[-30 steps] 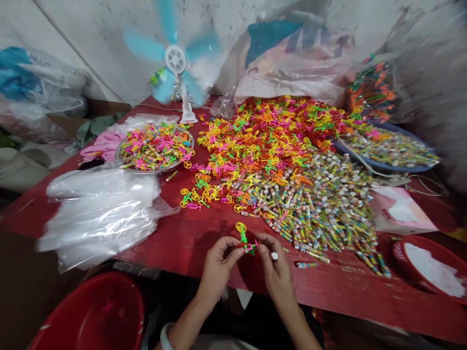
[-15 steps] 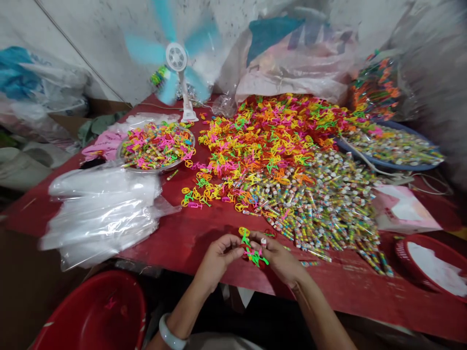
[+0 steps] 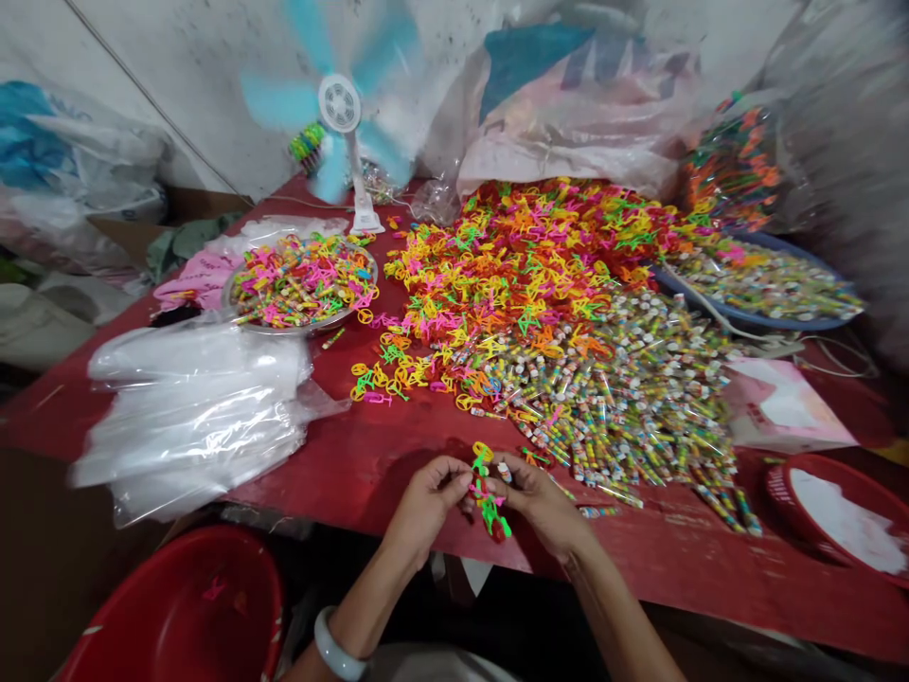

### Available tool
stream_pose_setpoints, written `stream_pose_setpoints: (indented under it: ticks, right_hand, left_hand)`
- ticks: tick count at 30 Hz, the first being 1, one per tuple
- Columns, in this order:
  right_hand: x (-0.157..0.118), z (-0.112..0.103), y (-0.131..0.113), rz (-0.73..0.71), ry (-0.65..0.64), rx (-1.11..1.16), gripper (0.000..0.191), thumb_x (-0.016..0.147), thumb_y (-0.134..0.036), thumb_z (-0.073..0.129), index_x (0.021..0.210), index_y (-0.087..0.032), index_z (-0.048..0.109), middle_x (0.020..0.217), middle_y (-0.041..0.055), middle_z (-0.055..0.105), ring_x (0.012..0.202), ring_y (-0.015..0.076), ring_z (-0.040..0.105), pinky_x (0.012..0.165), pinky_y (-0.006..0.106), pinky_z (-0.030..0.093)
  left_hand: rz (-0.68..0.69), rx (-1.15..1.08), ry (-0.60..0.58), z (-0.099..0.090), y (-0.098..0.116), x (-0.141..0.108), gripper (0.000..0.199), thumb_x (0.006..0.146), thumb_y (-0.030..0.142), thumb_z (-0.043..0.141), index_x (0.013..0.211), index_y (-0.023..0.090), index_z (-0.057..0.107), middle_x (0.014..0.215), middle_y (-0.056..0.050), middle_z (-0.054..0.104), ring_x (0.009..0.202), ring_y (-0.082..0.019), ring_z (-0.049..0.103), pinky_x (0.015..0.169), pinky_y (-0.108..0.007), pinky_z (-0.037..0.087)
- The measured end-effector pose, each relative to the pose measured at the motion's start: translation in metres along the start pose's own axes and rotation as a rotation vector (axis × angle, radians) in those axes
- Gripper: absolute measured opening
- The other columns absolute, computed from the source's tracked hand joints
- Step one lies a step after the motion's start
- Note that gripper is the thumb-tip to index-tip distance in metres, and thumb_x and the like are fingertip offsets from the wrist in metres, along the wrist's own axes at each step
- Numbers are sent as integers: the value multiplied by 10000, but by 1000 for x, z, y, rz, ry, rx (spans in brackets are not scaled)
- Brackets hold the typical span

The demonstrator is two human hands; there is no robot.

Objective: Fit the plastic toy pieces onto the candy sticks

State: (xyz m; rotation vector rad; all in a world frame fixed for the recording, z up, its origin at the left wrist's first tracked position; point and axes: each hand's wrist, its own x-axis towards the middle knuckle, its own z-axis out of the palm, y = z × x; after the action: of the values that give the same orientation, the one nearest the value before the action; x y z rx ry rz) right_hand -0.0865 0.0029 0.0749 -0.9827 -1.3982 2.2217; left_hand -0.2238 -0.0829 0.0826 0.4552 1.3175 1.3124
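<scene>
Red table point(image 3: 376, 445) stretches beneath my left hand point(image 3: 423, 504) and right hand point(image 3: 548, 511), both pinched on a plastic cluster point(image 3: 491, 513) between them; a white-capped tube point(image 3: 504, 471) appears tucked into the right hand. I judge that crowded fingertips could loosen my grip, letting the tube slip or the cluster drop off the table just this side of the hands.

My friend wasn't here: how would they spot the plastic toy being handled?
Start at the red table. At its near edge, between the left hand and right hand, is a green, pink and yellow plastic toy. Unlike the plastic pieces heaped beyond, it is held.
</scene>
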Motion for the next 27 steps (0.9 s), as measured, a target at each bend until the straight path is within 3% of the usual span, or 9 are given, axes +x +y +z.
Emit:
stream_pose_setpoints:
  ticks: [5, 14, 17, 21, 27]
  right_hand:
    - [-1, 2, 7, 30, 121, 65, 375, 657, -502, 782, 767, -190, 605, 672, -35, 552, 597, 111, 473, 572, 246, 371]
    - [-2, 4, 14, 3, 170, 141, 385, 633, -464, 816, 787, -197, 585, 630, -55, 497, 535, 85, 404, 496, 221, 316]
    - [-3, 6, 14, -21, 158, 127, 382, 660, -474, 795, 845, -206, 594, 675, -46, 527, 563, 94, 448, 527, 229, 366]
    - [-7, 9, 9, -16, 89, 118, 476, 665, -434, 801, 1036, -242, 573, 881, -6, 594, 761, 151, 556, 678, 276, 461]
    - [-8, 11, 1, -83, 145, 1, 381, 632, -410, 818, 807, -214, 542, 729, -36, 537, 630, 115, 481, 582, 239, 404]
  left_hand:
    - [-18, 8, -18, 4, -2, 0, 330, 679, 447, 680, 779, 147, 584, 600, 17, 567, 543, -109, 512, 587, -255, 422]
    - [-71, 39, -47, 4, 1, -3, 339, 666, 463, 667, 759, 155, 560, 561, 32, 540, 507, -101, 479, 534, -242, 378]
    - [-28, 56, -23, 5, 2, -5, 312, 672, 446, 657, 748, 159, 561, 566, 38, 530, 522, -98, 475, 548, -239, 375]
    - [-7, 67, -4, 6, 0, -6, 294, 677, 438, 654, 732, 166, 558, 562, 43, 520, 528, -97, 472, 553, -237, 369]
    - [-47, 54, -55, 0, -7, -4, 343, 665, 486, 678, 733, 168, 568, 551, 37, 524, 507, -107, 469, 546, -259, 383]
